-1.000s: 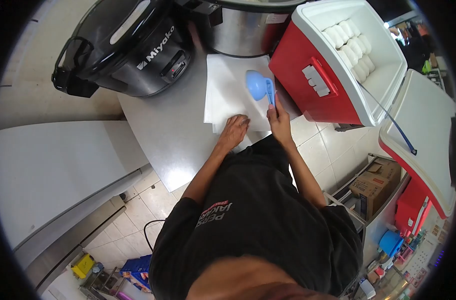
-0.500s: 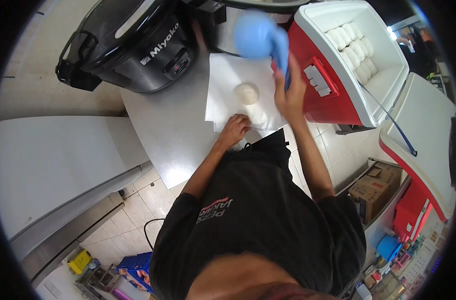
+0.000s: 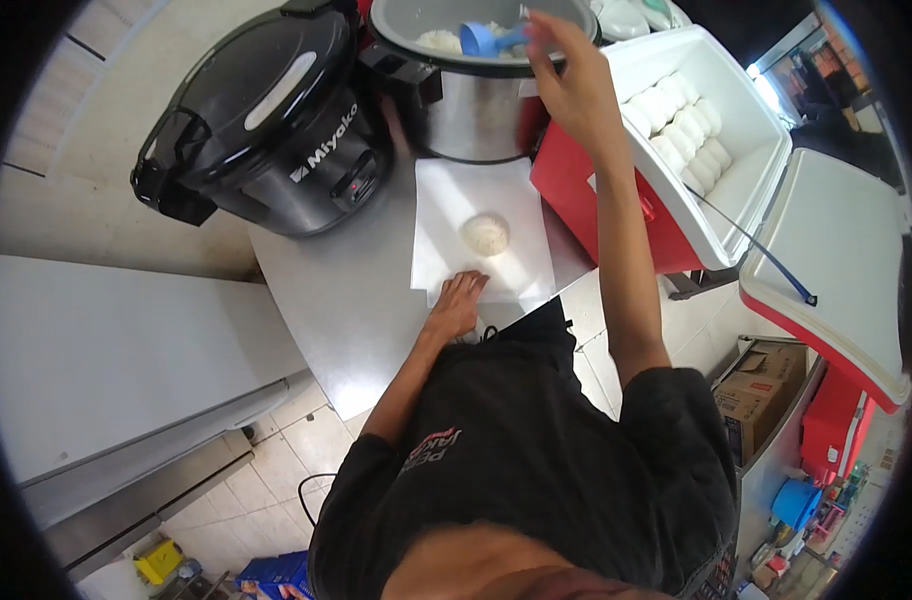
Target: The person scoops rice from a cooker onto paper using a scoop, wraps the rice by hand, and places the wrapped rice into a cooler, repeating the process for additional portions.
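Observation:
My right hand (image 3: 579, 88) is over the open rice cooker (image 3: 476, 110), its fingers closed at the handle of a blue scoop (image 3: 481, 40). The scoop's cup sits inside the pot among white rice (image 3: 441, 40). Below, on the metal table, white paper sheets (image 3: 441, 210) lie stacked, with a rounded mound of rice (image 3: 487, 235) on top. My left hand (image 3: 458, 303) rests at the near edge of the paper, fingers laid on it and apart from the mound; its thumb is hidden.
A closed black Miyako cooker (image 3: 276, 130) stands at the left. To the right, an open red cooler (image 3: 596, 215) holds several white wrapped bundles (image 3: 676, 125); its lid (image 3: 826, 270) hangs outward. The metal table (image 3: 326, 300) has a near corner beside my body.
My right hand has carried the blue scoop from above the paper, forward into the open cooker. The rice mound stays on the paper. My left fingers have straightened somewhat at the paper's edge.

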Action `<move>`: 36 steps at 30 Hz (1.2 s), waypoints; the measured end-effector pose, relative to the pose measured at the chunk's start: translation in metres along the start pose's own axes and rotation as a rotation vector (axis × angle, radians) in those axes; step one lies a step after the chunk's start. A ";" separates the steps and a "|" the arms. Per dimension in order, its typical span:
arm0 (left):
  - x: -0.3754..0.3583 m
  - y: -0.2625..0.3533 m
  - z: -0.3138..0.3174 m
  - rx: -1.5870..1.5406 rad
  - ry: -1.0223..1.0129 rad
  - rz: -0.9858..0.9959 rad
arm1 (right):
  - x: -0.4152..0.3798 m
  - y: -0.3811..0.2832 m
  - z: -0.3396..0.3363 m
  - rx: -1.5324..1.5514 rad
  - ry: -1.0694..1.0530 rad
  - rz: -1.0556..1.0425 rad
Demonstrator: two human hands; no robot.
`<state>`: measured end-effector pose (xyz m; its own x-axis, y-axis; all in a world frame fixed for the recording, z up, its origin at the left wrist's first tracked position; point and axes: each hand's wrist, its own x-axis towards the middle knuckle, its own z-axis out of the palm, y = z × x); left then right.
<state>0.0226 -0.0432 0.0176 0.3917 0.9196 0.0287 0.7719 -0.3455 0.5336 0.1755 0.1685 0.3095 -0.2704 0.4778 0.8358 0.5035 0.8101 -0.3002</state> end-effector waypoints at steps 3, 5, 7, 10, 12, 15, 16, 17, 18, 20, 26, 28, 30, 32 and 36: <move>-0.010 -0.010 0.000 0.035 0.006 -0.049 | -0.033 -0.055 -0.034 0.654 -0.090 0.349; -0.014 -0.014 -0.003 -0.019 0.023 -0.077 | -0.042 -0.094 -0.068 0.737 -0.165 0.199; -0.020 -0.006 -0.010 -0.104 0.083 -0.070 | -0.045 -0.142 -0.097 0.787 -0.131 0.056; -0.020 0.004 -0.011 -0.034 0.087 -0.020 | -0.036 -0.173 -0.118 1.047 -0.169 -0.228; -0.018 0.000 0.002 -0.021 0.052 -0.021 | -0.039 -0.186 -0.121 1.013 -0.142 -0.241; -0.016 -0.004 0.005 -0.040 0.068 -0.044 | -0.043 -0.195 -0.109 0.996 0.209 -0.423; -0.016 -0.005 0.005 -0.033 0.083 -0.051 | -0.040 -0.195 -0.108 0.986 0.218 -0.419; -0.015 -0.002 0.007 -0.033 0.090 -0.048 | -0.037 -0.192 -0.110 0.928 0.246 -0.436; -0.013 -0.005 0.010 -0.038 0.073 -0.017 | -0.035 -0.189 -0.115 0.856 0.272 -0.457; -0.012 -0.019 0.023 -0.036 0.146 0.027 | -0.036 -0.183 -0.136 0.849 0.194 -0.391; -0.008 -0.007 0.003 -0.146 0.138 -0.041 | -0.089 -0.124 -0.105 0.874 -0.107 0.243; -0.001 -0.009 0.005 -0.053 0.120 0.037 | -0.145 -0.097 -0.055 0.621 -0.306 0.490; 0.002 -0.012 0.005 -0.166 0.162 -0.005 | -0.226 -0.069 -0.015 0.233 -0.642 0.378; 0.003 -0.006 -0.006 -0.184 0.154 -0.019 | -0.292 -0.053 0.013 -0.034 -0.763 0.260; 0.009 -0.007 -0.018 -0.318 0.091 -0.126 | -0.318 -0.039 0.009 0.024 -0.806 0.352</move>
<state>0.0116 -0.0295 0.0293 0.2461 0.9691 0.0141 0.6114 -0.1665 0.7736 0.2350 -0.0118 0.0514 -0.6040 0.7885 0.1162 0.6523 0.5728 -0.4964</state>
